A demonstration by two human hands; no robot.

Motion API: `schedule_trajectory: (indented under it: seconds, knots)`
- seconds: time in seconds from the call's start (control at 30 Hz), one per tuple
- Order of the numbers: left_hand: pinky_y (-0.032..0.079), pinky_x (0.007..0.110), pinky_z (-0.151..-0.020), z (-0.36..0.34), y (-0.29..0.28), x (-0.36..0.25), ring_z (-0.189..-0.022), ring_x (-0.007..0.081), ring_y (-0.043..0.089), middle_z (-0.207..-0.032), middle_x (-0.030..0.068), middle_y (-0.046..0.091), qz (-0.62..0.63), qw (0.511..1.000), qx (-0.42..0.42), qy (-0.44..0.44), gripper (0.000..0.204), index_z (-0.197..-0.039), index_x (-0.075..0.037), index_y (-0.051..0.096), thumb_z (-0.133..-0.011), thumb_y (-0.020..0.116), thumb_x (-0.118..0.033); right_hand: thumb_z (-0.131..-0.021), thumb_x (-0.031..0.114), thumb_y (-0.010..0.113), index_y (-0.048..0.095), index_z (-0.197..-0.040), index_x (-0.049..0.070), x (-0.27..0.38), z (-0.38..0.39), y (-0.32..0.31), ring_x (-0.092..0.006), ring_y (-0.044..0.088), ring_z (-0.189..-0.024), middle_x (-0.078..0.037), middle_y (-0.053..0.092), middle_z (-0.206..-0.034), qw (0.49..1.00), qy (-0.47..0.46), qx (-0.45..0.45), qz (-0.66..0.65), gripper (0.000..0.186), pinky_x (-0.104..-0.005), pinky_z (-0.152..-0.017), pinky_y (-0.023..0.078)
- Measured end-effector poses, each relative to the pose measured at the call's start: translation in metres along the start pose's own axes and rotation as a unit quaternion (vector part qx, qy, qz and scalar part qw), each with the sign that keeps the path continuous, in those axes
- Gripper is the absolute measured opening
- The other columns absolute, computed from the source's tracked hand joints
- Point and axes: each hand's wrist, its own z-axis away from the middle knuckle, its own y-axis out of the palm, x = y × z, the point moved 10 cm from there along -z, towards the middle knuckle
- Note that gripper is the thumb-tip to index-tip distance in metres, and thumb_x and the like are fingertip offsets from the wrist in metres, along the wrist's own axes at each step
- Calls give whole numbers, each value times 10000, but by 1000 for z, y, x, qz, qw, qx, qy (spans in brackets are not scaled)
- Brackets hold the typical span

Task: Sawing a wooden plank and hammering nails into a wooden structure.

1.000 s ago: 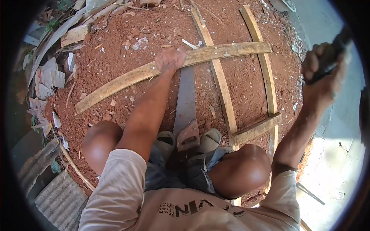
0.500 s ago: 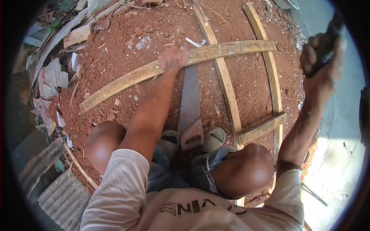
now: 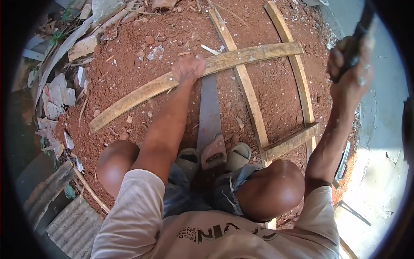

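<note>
My left hand (image 3: 188,69) is closed around a long wooden batten (image 3: 142,100) that lies crosswise in front of me. Its right part rests over two lengthwise battens, an inner one (image 3: 249,97) and an outer one (image 3: 297,71). Raised at the right, my right hand (image 3: 351,64) grips a dark-handled tool (image 3: 364,23); its far end runs into the dark rim, so its kind is hidden. A handsaw (image 3: 210,114) lies beneath the crosswise batten, its handle between my feet. Nearer me, a short wood piece (image 3: 291,141) bridges the two lengthwise battens.
Loose red soil (image 3: 142,39) with stones and wood chips spreads under the battens. Broken boards (image 3: 58,97) and a corrugated sheet (image 3: 74,228) lie at the left. A grey concrete surface (image 3: 384,103) runs along the right. My knees are close behind the frame.
My right hand has shifted slightly left, and its tool stands more upright. The left hand keeps its grip on the batten; the whole view has moved a little.
</note>
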Motion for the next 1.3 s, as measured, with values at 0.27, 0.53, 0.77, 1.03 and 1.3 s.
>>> schedule_trajectory:
  seconds: [0.27, 0.53, 0.77, 1.03, 1.3]
  knots:
    - [506, 461, -1067, 9, -21, -3, -1224, 380, 694, -1265, 239, 732, 9, 1000, -22, 12, 668, -1205, 3, 762, -967, 399, -504, -1075, 568, 488, 715, -1008, -23, -143, 149, 144, -290, 687, -747, -199, 681, -763, 909, 235, 212, 272, 636, -478, -672, 503]
    - [507, 491, -1068, 2, -6, -2, -1207, 397, 699, -1254, 253, 732, -11, 1000, -13, -9, 657, -1209, 15, 758, -956, 433, -497, -1074, 627, 472, 557, -866, 91, -38, 33, 37, -88, 435, -477, 18, 501, -625, 998, 62, 1, -27, 581, -275, -432, 344]
    - [539, 440, -1021, 1, -8, 0, -1145, 356, 731, -1173, 222, 765, -25, 999, -31, 6, 646, -1148, -21, 786, -959, 408, -510, -1053, 629, 470, 671, -1202, -74, -173, 180, 119, -478, 721, -921, -327, 710, -995, 852, 307, 262, 334, 747, -558, -852, 545]
    - [500, 502, -1061, 9, -2, -13, -1224, 426, 681, -1264, 292, 715, -74, 993, -95, 11, 698, -1231, 38, 746, -969, 424, -523, -1040, 664, 455, 735, -990, -40, -207, 249, 4, -505, 707, -970, -310, 733, -939, 849, 388, 150, 325, 759, -565, -882, 535]
    - [507, 378, -1006, -4, -24, -37, -1159, 267, 691, -1211, 183, 752, 275, 939, -63, 197, 435, -1262, 49, 723, -995, 668, -290, -1043, 486, 549, 734, -1150, 49, -197, 280, -48, -451, 726, -944, -246, 747, -905, 857, 261, 17, 444, 487, -552, -888, 553]
